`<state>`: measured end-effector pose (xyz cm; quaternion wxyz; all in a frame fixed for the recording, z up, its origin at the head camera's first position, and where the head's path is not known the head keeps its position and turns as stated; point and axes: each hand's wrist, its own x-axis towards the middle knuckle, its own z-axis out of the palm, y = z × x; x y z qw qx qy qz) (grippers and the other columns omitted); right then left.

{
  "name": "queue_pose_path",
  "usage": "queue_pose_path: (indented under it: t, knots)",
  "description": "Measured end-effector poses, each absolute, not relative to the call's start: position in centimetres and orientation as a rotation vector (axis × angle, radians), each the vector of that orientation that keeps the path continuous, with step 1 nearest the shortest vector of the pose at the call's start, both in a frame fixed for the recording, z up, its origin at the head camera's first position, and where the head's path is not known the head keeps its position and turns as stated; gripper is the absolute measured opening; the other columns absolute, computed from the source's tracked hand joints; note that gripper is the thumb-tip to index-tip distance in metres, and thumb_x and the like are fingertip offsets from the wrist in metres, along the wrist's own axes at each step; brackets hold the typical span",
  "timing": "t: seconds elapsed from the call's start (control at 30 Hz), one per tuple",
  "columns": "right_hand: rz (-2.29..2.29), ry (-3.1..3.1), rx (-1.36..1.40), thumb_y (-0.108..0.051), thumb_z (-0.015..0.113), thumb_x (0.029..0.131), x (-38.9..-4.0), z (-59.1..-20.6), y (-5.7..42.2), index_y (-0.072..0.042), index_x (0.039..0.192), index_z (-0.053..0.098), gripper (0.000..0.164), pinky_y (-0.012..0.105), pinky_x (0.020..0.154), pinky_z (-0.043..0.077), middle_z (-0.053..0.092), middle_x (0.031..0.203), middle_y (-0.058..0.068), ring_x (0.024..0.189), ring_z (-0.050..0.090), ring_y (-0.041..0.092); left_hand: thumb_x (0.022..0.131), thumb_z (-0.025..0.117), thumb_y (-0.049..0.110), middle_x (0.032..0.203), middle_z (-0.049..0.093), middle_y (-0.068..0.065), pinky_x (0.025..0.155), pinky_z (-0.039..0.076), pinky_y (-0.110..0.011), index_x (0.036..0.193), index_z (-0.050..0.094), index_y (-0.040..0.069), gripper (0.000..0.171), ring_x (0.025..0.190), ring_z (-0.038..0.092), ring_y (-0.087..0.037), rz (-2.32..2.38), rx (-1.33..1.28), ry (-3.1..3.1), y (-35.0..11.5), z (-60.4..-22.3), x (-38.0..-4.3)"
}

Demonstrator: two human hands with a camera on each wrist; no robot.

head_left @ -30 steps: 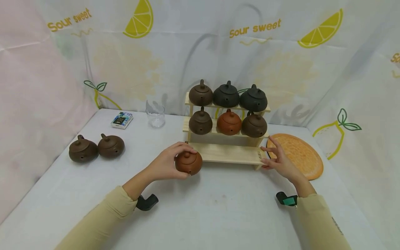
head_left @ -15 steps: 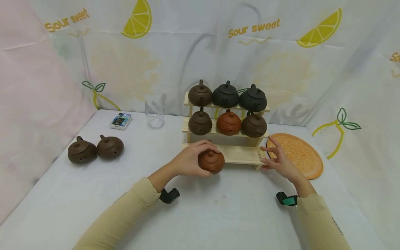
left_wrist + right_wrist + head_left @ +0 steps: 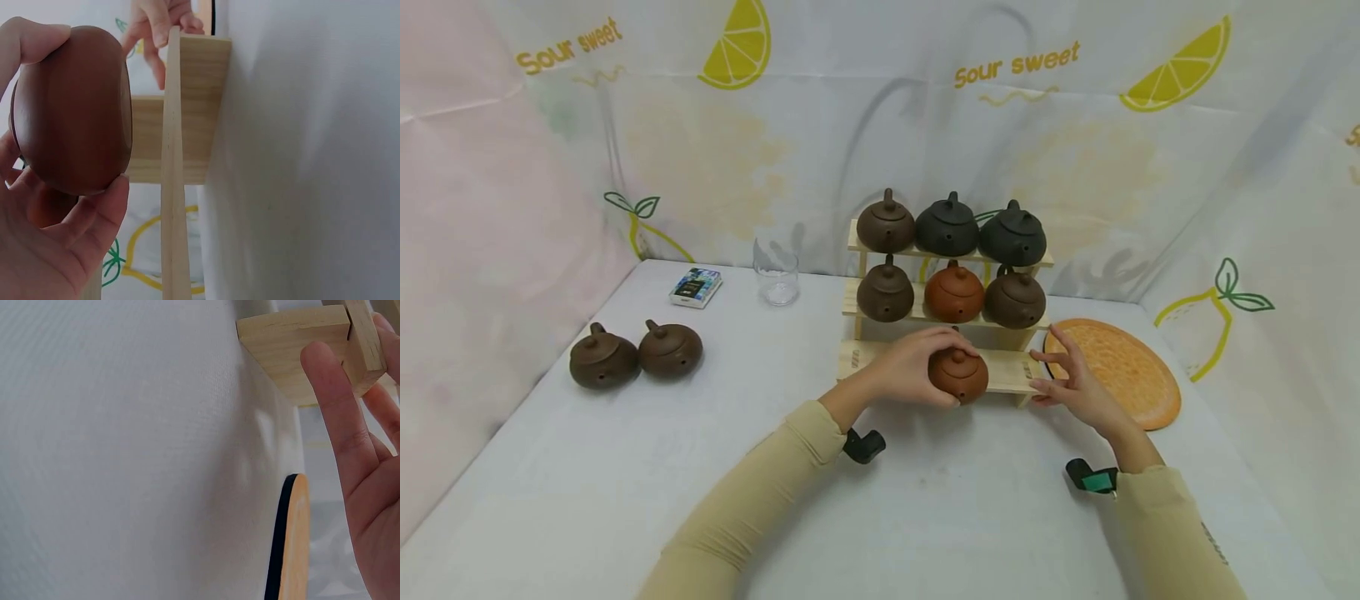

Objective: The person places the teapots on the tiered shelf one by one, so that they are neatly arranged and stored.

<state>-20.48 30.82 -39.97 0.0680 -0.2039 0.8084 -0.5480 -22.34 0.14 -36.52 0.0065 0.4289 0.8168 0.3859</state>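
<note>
Two dark brown teapots (image 3: 606, 362) sit side by side, with a small box (image 3: 696, 287) and clear glass (image 3: 777, 279) farther back. The left grip (image 3: 913, 367) curls around a reddish-brown teapot (image 3: 960, 379), raised just off the wooden rack (image 3: 1015, 337)'s lowest shelf (image 3: 1009, 371); six teapots (image 3: 954, 293) crowd the shelves above. The right grip (image 3: 1078, 387), fingers spread, meets the rack's right end, partly hiding an orange disc (image 3: 1127, 371). The table (image 3: 940, 517) is white; lemon-printed cloth (image 3: 820, 125) hangs behind.
</note>
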Motion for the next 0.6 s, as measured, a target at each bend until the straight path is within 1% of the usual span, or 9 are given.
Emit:
queue_pose_path:
  t: [0.07, 0.23, 0.4, 0.6]
  knots:
    - [-1.643, 2.439, -0.601, 0.005, 0.056, 0.09, -20.5, -40.1, 31.0, -0.022, 0.149, -0.006, 0.089, 0.034, 0.066, 0.055, 0.026, 0.134, 0.037, 0.081, 0.065, 0.013, 0.067, 0.082, 0.026, 0.125, 0.05, 0.005, 0.097, 0.036, -0.025, 0.12, 0.059, 0.021, 0.058, 0.124, 0.04, -0.011, 1.196, 1.367, 2.541, 0.7, -36.5, -22.6]
    - [-1.648, 2.442, -0.599, 0.005, 0.056, 0.09, -20.6, -40.1, 31.1, -0.023, 0.149, -0.005, 0.09, 0.035, 0.065, 0.055, 0.026, 0.134, 0.037, 0.08, 0.066, 0.015, 0.069, 0.081, 0.026, 0.125, 0.05, 0.004, 0.089, 0.04, -0.024, 0.122, 0.058, 0.021, 0.058, 0.11, 0.048, -0.009, 1.169, 1.396, 2.527, 2.4, -36.5, -23.1]
    - [-1.665, 2.432, -0.6, 0.006, 0.055, 0.09, -20.6, -40.1, 31.1, -0.022, 0.149, -0.005, 0.089, 0.034, 0.065, 0.055, 0.025, 0.133, 0.037, 0.081, 0.066, 0.016, 0.07, 0.08, 0.025, 0.127, 0.049, 0.003, 0.09, 0.039, -0.023, 0.125, 0.056, 0.02, 0.06, 0.112, 0.048, -0.01, 1.144, 1.412, 2.523, 3.9, -37.1, -23.6]
    - [-1.646, 2.427, -0.614, 0.005, 0.056, 0.09, -20.7, -40.2, 31.2, -0.024, 0.149, -0.007, 0.09, 0.035, 0.066, 0.055, 0.025, 0.134, 0.037, 0.08, 0.066, 0.025, 0.071, 0.08, 0.025, 0.128, 0.05, 0.004, 0.091, 0.038, -0.022, 0.126, 0.056, 0.019, 0.06, 0.112, 0.047, -0.008, 1.137, 1.374, 2.535, 5.0, -37.3, -23.9]
